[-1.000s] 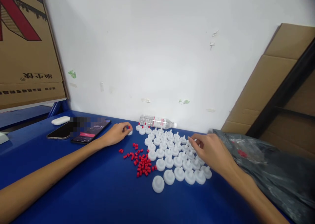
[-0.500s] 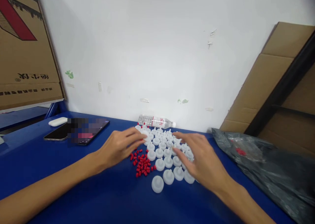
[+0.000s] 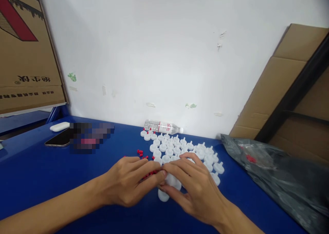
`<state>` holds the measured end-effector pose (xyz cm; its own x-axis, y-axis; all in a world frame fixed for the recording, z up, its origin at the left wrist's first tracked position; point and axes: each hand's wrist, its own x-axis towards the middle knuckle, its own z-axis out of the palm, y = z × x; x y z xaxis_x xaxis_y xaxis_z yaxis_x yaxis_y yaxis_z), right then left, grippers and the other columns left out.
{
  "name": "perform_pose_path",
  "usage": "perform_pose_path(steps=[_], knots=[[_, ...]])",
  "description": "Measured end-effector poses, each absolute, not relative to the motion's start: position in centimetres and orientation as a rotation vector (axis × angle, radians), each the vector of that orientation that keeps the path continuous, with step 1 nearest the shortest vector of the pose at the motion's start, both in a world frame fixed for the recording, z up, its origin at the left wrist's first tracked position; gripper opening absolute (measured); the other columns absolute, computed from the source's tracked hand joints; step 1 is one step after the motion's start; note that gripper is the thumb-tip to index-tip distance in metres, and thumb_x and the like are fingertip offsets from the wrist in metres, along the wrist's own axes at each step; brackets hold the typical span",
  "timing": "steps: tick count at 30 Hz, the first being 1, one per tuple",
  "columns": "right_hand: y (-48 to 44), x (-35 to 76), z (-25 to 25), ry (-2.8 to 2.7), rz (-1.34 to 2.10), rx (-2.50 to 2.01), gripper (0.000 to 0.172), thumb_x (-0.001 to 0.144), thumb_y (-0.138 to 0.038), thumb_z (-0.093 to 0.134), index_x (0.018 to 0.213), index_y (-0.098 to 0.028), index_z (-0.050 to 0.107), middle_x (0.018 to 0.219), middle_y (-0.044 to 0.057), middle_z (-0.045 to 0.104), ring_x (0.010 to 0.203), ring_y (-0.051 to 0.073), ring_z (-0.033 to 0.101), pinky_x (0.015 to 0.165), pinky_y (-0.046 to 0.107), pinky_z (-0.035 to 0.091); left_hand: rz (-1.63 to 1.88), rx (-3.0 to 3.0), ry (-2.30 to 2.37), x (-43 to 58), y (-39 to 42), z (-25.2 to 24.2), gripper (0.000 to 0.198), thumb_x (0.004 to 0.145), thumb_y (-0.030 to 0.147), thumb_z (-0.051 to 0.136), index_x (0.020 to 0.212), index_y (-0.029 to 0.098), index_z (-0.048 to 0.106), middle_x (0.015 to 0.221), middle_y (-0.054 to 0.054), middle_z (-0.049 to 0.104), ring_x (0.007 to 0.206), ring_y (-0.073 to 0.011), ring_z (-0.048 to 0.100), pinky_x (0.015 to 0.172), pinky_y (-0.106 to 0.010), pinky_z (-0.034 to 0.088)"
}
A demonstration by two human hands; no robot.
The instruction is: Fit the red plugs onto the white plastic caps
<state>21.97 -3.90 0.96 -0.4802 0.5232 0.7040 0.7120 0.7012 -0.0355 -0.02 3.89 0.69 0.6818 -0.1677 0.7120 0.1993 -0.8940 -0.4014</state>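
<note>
My left hand and my right hand meet at the front of a group of white nozzle caps. Both hands have their fingers pinched together, the fingertips touching. Whatever is between them is hidden. Just below the fingertips lies a white cap, partly covered. Small red tip covers are scattered by my left hand, which hides most of them. At the back left of the group, several white caps stand with red covers on or beside their tips.
A clear plastic bottle lies against the white wall. Two phones, one of them partly blurred out, and a white case are at left. Grey plastic sheeting covers the right side; cardboard stands at left.
Both hands have come together and toward me from over the middle of the white caps. Their fingers, spread apart before, are now pinched.
</note>
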Motion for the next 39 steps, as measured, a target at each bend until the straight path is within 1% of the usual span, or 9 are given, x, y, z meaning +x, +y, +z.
perform_pose_path(steps=[8,15,20,21,23,27,32,37,39], knots=[[-3.6,22.3,1.1,-2.174,-0.453,-0.926,0.026,0.095,-0.034,0.067,0.113,-0.017,0.059,0.089,0.002,0.074,0.073,0.015,0.065,0.092,0.040,0.042,-1.061,-2.390,-0.060,0.7,4.2,1.0,0.012,0.102,0.015,0.047,0.098,0.015,0.059,0.082,-0.002,0.071,0.061,-0.0116,0.064,0.053,-0.024,0.045],[-3.5,22.1,1.8,-2.149,-0.705,-0.897,0.024,0.097,-0.031,0.066,0.113,-0.014,0.063,0.093,0.003,0.077,0.075,0.016,0.068,0.094,0.041,0.041,-1.123,-2.446,-0.134,1.7,4.4,1.0,0.022,0.106,0.015,0.037,0.092,0.017,0.054,0.077,-0.001,0.069,0.060,-0.0120,0.064,0.051,-0.025,0.041],[-3.4,25.0,3.2,-2.041,-1.031,-0.897,0.022,0.092,-0.023,0.072,0.110,-0.013,0.066,0.094,0.005,0.078,0.073,0.015,0.068,0.086,0.037,0.045,-1.313,-2.530,-0.209,0.0,5.7,1.8,0.027,0.106,0.015,0.034,0.082,0.020,0.048,0.066,0.002,0.057,0.058,-0.0110,0.056,0.053,-0.024,0.038],[-3.3,26.3,3.6,-1.977,-1.098,-0.960,0.024,0.090,-0.024,0.074,0.110,-0.014,0.067,0.091,0.005,0.078,0.071,0.016,0.068,0.083,0.036,0.045,-1.353,-2.528,-0.254,-0.6,6.2,2.2,0.030,0.105,0.013,0.032,0.080,0.020,0.046,0.070,0.001,0.057,0.061,-0.0106,0.055,0.055,-0.024,0.038],[-2.8,28.8,4.1,-1.821,-1.207,-1.128,0.023,0.089,-0.031,0.075,0.107,-0.017,0.069,0.076,0.002,0.076,0.063,0.017,0.065,0.078,0.036,0.044,-1.387,-2.498,-0.577,-1.8,7.3,2.9,0.032,0.106,0.020,0.034,0.076,0.020,0.044,0.077,-0.001,0.056,0.065,-0.0117,0.053,0.059,-0.025,0.038],[-1.4,32.1,4.1,-1.695,-1.072,-1.430,0.024,0.095,-0.040,0.064,0.107,-0.021,0.070,0.076,0.003,0.074,0.071,0.022,0.067,0.081,0.037,0.044,-1.061,-2.584,-0.940,-2.3,9.1,3.0,0.034,0.107,0.032,0.031,0.082,0.020,0.049,0.082,-0.001,0.054,0.062,-0.0139,0.048,0.058,-0.028,0.034],[-0.3,33.3,3.2,-1.623,-0.727,-1.686,0.020,0.093,-0.038,0.059,0.108,-0.024,0.062,0.073,0.000,0.070,0.065,0.022,0.064,0.064,0.030,0.042,-0.811,-2.719,-1.108,-2.0,10.6,1.4,0.031,0.105,0.041,0.037,0.093,0.021,0.058,0.090,-0.002,0.061,0.070,-0.0170,0.058,0.064,-0.030,0.040],[0.1,35.0,2.9,-1.548,-0.556,-1.838,0.018,0.091,-0.042,0.058,0.099,-0.026,0.060,0.073,-0.002,0.070,0.061,0.020,0.064,0.059,0.028,0.040,-0.729,-2.789,-1.168,-2.5,12.1,0.3,0.031,0.102,0.041,0.042,0.104,0.022,0.067,0.105,-0.005,0.064,0.084,-0.0208,0.064,0.075,-0.033,0.047],[0.3,35.8,2.9,-1.544,-0.542,-1.873,0.018,0.091,-0.043,0.057,0.096,-0.026,0.060,0.082,0.000,0.073,0.063,0.020,0.065,0.060,0.028,0.041,-0.712,-2.824,-1.175,-2.5,12.4,0.1,0.032,0.101,0.039,0.043,0.108,0.022,0.070,0.110,-0.006,0.065,0.087,-0.0212,0.066,0.078,-0.033,0.048]])
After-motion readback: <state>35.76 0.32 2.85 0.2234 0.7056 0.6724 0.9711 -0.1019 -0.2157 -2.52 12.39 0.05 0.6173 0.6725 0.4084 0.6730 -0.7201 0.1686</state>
